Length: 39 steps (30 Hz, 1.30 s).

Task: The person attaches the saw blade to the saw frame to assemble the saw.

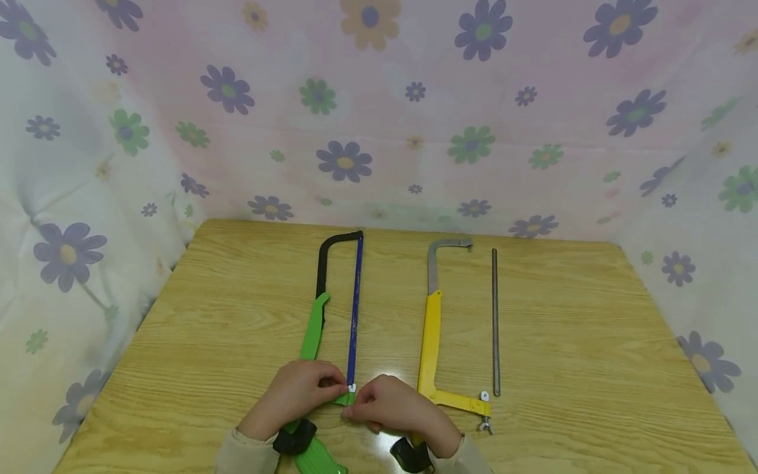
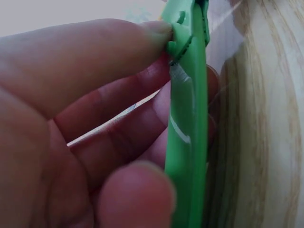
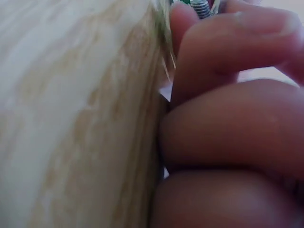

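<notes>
A hacksaw with a green handle [image 1: 312, 332] and a black front frame lies on the table, a blue blade [image 1: 354, 316] fitted along it. My left hand [image 1: 296, 393] grips the green frame near the blade's lower end; in the left wrist view thumb and fingers sit on both sides of the green arm [image 2: 187, 128]. At the blade's tensioning end, my right hand [image 1: 399, 403] pinches the wing nut, mostly covered by the fingers. A threaded bolt [image 3: 201, 8] shows between the fingertips in the right wrist view.
To the right lies a second hacksaw, with a yellow handle [image 1: 430, 342], a grey front frame and its own wing nut [image 1: 486, 426]; no blade spans it. A loose grey blade [image 1: 495, 322] lies beside it. Flowered cloth [image 1: 379, 118] hangs behind and beside the wooden table [image 1: 568, 342].
</notes>
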Tool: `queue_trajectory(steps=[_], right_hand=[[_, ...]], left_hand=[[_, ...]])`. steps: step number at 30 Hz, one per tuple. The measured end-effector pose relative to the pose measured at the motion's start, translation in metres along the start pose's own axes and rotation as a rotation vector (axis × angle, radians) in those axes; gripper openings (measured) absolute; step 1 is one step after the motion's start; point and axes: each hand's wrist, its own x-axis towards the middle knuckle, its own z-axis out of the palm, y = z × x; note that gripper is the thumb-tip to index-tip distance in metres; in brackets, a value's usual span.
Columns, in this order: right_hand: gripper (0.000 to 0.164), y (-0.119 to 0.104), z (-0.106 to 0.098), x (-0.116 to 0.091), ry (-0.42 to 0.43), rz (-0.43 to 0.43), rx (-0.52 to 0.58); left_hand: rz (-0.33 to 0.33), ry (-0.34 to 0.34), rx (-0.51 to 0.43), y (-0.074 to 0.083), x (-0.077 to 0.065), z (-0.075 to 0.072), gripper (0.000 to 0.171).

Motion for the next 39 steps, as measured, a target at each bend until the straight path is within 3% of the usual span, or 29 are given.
queue_trajectory(steps=[13,25,32,39], right_hand=[[0.048,-0.0036,0.0019,-0.0002,0.019,-0.008,-0.034],[0.044,-0.0016,0.0014,-0.0005,-0.013,-0.023,-0.036],[0.030,-0.0001,0.0010,0.0031,0.046,-0.081,-0.149],[0.028,-0.0008,0.0029,0.0027,0.098,-0.014,-0.156]], left_hand=[[0.008,0.012,0.001,0.0028,-0.0011,-0.0033,0.010],[-0.014,-0.015,-0.031,0.0037,-0.0007,-0.0018,0.008],[-0.009,-0.003,-0.030,0.0035,-0.0002,-0.0008,0.008],[-0.012,-0.003,-0.009,0.0028,-0.0010,-0.0001,0.013]])
